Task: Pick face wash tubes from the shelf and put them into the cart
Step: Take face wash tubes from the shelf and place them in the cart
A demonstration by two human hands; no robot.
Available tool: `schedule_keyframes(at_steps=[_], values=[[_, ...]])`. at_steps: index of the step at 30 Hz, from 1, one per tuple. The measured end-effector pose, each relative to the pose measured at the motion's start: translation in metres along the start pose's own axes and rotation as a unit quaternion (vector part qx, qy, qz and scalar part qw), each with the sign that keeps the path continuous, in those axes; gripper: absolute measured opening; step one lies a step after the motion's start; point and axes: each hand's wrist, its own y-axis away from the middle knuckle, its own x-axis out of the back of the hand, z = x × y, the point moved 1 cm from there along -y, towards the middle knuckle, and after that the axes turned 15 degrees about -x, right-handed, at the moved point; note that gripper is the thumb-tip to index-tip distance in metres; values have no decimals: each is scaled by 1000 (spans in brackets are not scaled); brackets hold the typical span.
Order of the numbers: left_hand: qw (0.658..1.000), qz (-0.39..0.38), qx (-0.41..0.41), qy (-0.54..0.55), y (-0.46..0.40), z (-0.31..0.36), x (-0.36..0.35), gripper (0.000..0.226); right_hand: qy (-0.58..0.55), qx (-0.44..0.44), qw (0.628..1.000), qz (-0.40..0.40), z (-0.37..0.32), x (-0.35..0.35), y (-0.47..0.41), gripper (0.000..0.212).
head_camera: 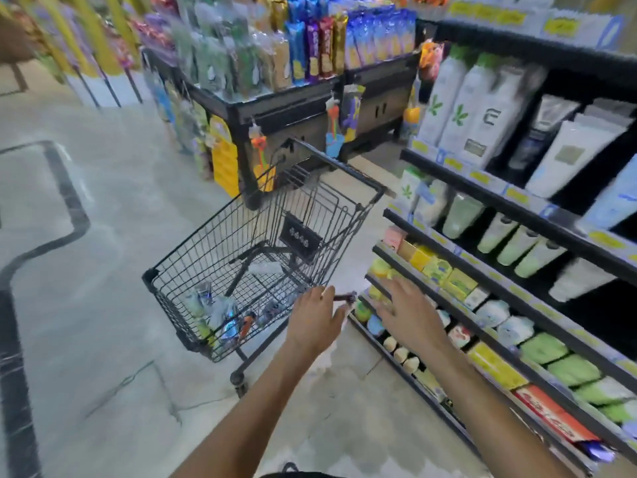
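Head view: left hand (315,317) and right hand (408,310), fingers spread and holding nothing, hover between cart (348,215) and shelf (496,194).

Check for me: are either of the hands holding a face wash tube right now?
No: the left hand and right hand both hang open by the cart with nothing in them.
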Motion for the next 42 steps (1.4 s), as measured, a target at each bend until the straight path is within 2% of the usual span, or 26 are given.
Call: schedule_keyframes(at_steps=[3, 12, 19, 26, 31, 35, 38, 42], values=[[999, 13, 51, 13, 25, -55, 11, 50, -5, 27, 999, -35, -59, -24, -19, 55], [980, 18, 195, 37, 70, -169, 24, 47, 38, 106, 984, -136, -172, -89, -78, 66], [961, 15, 270, 48, 46, -233, 11, 46, 66, 146, 968, -193, -216, -126, -157, 62], [938, -29, 333, 89, -27, -294, -12, 47, 68, 151, 952, -259, -237, -163, -272, 54], [917, -90, 366, 133, -78, -341, -49, 41, 108, 135, 928, -330, -235, -220, -357, 53], [904, -141, 370, 162, -102, -387, -103, 42, 183, 127, 901, -373, -224, -286, -404, 55], [888, -171, 381, 195, -118, -420, -146, 53, 228, 137, 874, -406, -211, -350, -429, 42], [872, -213, 378, 228, -126, -453, -218, 50, 281, 166, 842, -429, -189, -430, -448, 32]])
